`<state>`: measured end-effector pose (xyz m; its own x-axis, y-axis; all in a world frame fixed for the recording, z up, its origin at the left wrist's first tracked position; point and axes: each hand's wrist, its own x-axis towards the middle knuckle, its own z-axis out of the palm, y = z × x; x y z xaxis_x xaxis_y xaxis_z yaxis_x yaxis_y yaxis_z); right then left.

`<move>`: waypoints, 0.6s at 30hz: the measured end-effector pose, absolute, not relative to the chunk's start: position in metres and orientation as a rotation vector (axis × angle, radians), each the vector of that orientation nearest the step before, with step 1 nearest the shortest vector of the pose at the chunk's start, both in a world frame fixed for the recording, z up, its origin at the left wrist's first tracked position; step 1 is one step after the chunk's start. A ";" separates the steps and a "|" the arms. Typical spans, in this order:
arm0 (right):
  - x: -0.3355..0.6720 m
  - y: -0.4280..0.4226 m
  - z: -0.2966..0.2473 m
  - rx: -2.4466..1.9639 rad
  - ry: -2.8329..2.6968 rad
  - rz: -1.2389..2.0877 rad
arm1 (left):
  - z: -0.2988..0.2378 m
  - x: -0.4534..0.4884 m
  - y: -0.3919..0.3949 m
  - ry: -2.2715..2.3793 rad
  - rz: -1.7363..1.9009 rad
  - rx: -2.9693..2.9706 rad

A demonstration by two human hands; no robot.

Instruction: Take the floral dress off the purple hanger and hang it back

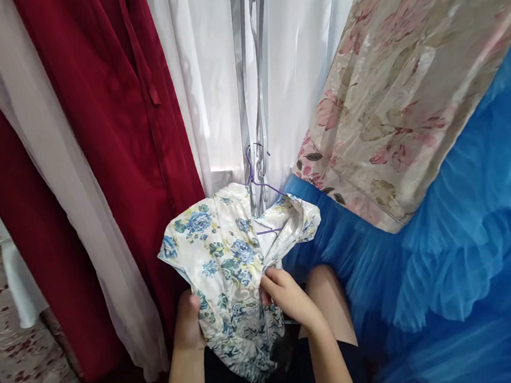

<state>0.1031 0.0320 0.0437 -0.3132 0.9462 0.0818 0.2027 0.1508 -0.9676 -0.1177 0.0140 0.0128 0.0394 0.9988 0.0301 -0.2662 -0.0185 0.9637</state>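
A white floral top [233,271] with blue roses and green leaves hangs in front of me on a purple hanger [254,176]. Its neckline gapes on the right side, and the lower part looks gathered. My right hand [287,296] pinches the front edge of the top between thumb and fingers, near the bottom of the neckline. At the left side seam, my left hand [189,322] has its thumb by the cloth's edge. The other left fingers are hidden behind the fabric, which they seem to support.
Long dark red garments [96,110] and a pale sheer one [71,189] hang at left. White curtain-like fabric [214,82] fills the back. On the right are a pink-flowered beige garment [391,102] and blue ruffled tulle [458,257]. My bare knee [330,298] shows below.
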 end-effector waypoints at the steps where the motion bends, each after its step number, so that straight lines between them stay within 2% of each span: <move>1: 0.100 0.031 0.044 -1.119 -1.643 1.217 | 0.012 -0.119 0.012 0.947 1.308 1.010; 9: 0.118 0.007 0.050 -1.270 -1.540 1.128 | 0.032 -0.086 0.007 0.832 1.142 0.987; 15: 0.135 -0.003 0.065 -1.229 -1.411 1.259 | 0.019 -0.071 0.011 0.848 1.110 1.061; 18: 0.141 -0.003 0.065 -1.270 -1.398 1.221 | 0.015 -0.064 0.013 0.868 1.090 1.145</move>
<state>0.1407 -0.0033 0.0653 -0.1083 0.9940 -0.0148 0.1487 0.0015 -0.9889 -0.0642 0.0129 0.0149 0.2652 0.9642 0.0038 -0.2120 0.0545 0.9757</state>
